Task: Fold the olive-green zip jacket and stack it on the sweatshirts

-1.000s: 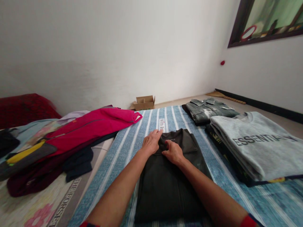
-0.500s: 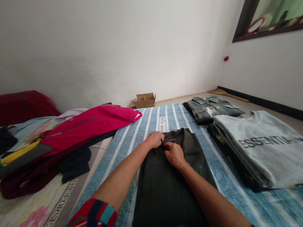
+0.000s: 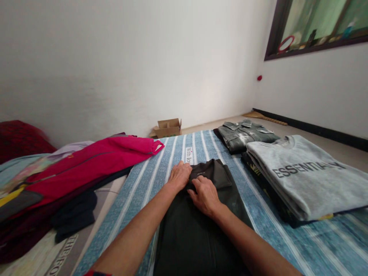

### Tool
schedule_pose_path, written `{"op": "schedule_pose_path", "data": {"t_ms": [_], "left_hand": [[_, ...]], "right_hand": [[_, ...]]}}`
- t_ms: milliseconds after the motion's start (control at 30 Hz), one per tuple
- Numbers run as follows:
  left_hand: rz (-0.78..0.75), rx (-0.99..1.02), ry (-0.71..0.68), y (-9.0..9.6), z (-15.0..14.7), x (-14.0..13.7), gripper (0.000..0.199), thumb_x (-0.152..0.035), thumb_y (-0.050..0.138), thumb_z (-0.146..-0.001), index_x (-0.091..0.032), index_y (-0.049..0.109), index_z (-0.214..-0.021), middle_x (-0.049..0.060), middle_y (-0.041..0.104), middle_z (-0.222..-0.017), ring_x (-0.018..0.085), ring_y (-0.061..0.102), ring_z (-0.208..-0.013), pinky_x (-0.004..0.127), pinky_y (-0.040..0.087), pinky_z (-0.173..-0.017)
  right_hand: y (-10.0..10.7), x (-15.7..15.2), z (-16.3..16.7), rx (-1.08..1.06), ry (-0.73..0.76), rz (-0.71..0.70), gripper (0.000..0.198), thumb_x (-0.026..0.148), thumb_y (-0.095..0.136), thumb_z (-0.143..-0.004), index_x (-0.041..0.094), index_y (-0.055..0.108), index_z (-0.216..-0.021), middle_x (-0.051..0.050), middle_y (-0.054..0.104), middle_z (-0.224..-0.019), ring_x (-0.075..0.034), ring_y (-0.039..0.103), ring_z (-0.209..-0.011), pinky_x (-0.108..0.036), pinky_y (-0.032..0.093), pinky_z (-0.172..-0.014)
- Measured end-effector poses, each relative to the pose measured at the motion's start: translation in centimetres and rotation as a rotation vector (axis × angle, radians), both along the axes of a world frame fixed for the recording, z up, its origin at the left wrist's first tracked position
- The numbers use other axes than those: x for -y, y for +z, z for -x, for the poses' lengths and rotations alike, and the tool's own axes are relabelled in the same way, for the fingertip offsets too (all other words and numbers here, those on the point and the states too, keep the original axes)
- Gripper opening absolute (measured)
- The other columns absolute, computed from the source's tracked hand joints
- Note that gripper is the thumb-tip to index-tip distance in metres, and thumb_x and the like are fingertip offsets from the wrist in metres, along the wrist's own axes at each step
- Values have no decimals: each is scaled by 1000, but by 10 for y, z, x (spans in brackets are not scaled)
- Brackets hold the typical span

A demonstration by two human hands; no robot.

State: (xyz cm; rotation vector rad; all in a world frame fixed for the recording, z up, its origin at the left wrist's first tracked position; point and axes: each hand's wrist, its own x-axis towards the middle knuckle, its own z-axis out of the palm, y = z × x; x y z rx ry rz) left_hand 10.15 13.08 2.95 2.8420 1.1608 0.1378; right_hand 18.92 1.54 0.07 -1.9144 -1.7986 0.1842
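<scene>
At 6 o'clock, black jacket point(image 3: 186, 230) laid narrow

Its sides seem tucked in; grey shirt point(image 3: 310, 191) folded at 3 o'clock, pink jacket point(image 3: 94, 157) at 9 apparently left unfolded. The collar point(image 3: 220, 176) is touched by left hand point(image 3: 178, 177) and right hand point(image 3: 206, 195), fingers point(image 3: 197, 181) bent, forearms point(image 3: 139, 228) stretched towards 12; whether gripped cannot be told.

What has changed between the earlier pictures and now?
The view has swung slightly right. The left hand looks less curled than half a second ago, with less sleeve showing. It and the right hand stay at the collar of the dark garment; the gray sweatshirt and pink jacket look unmoved.
</scene>
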Motion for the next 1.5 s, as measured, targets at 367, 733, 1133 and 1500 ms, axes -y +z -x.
{"op": "schedule_pose_path", "data": {"t_ms": [367,733,1133,1500], "left_hand": [[249,132,33,-11,-51,41,20,-35,57,-78,-19,68,-73,6,67,-75,22,61,-76,29,40,-65],[445,194,31,-23,-58,35,20,-27,60,-73,-15,62,-58,-4,48,-47,10,45,-48,22,30,-45],[155,87,153,5,-27,-20,22,-4,56,-65,-18,68,-78,13,68,-91,29,59,-99,36,41,-84],[386,246,98,-15,0,-66,14,-12,56,-62,-18,68,-64,0,65,-65,18,60,-71,24,43,-67]], "right_hand": [[-9,42,-80,46,-198,15,31,11,41,-85,20,66,-102,-6,63,-96,-18,55,-95,-26,37,-81],[-15,43,-78,104,-84,65,25,12,43,-85,21,66,-83,-4,64,-87,-18,55,-88,-26,36,-72],[29,-48,-91,208,2,143,31,14,51,-77,20,65,-104,-8,63,-106,-22,53,-103,-29,38,-80],[6,-88,-112,101,78,273,27,16,55,-73,21,72,-92,-6,70,-91,-20,61,-89,-25,41,-70]]}}
